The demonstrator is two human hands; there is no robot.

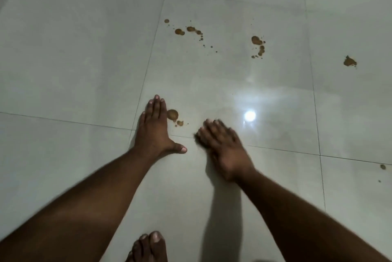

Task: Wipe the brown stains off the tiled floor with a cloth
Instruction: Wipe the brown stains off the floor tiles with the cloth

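Tiled floor (74,60) — glossy, pale. Brown stains (257,44) scattered ahead of me; one blotch (172,114) just beside my left hand (154,128), which lies flat, fingers straight. Right hand (222,147) blurred, fingers spread, holding nothing. My toes (151,244) at the bottom edge. Cloth — not in view.

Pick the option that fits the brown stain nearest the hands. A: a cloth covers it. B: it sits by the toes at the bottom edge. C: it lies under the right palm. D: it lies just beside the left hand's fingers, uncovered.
D: the nearest brown stain lies bare on the tile right beside the left hand; no cloth is visible.
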